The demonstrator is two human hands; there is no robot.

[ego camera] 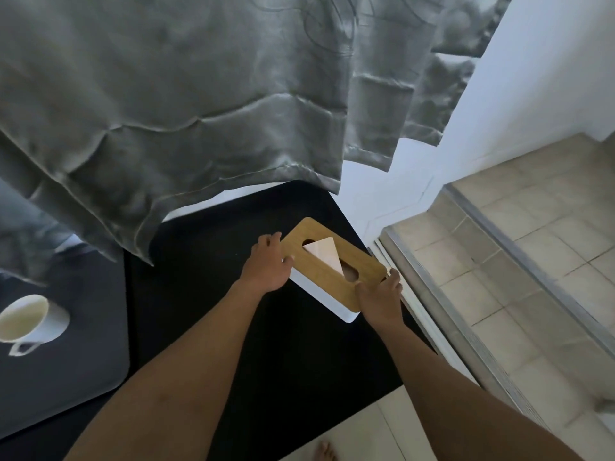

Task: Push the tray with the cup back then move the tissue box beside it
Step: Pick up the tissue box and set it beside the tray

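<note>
A white tissue box with a wooden lid and a white tissue sticking up through its slot sits near the right corner of a black table. My left hand grips the box's far left end. My right hand grips its near right end. At the far left, a dark grey tray carries a white cup that has pale liquid in it. The tray lies well apart from the box.
A grey curtain hangs over the table's far side and hides its back edge. To the right are a white wall, a sliding-door track and a tiled floor. My bare toes show below the table's near edge.
</note>
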